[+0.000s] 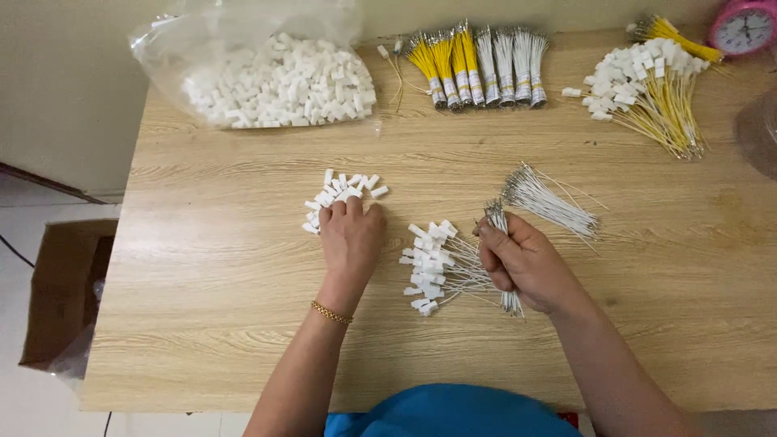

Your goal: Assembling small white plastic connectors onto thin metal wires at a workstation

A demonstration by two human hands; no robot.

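Two hands work over the wooden worktop (243, 324). Left hand (350, 239) lies palm-down, its fingertips (346, 207) pressed together on a small pile of loose white connectors (344, 193); whether one is actually pinched cannot be told from this angle. Right hand (526, 263) has its grip closed around a bundle of thin white wires (496, 217), held upright — the ends stick out above and below the fist. Between both hands lies a heap of white wires with connectors fitted (433, 267). Just beyond the right hand lies a fanned bunch of bare white wires (546, 201).
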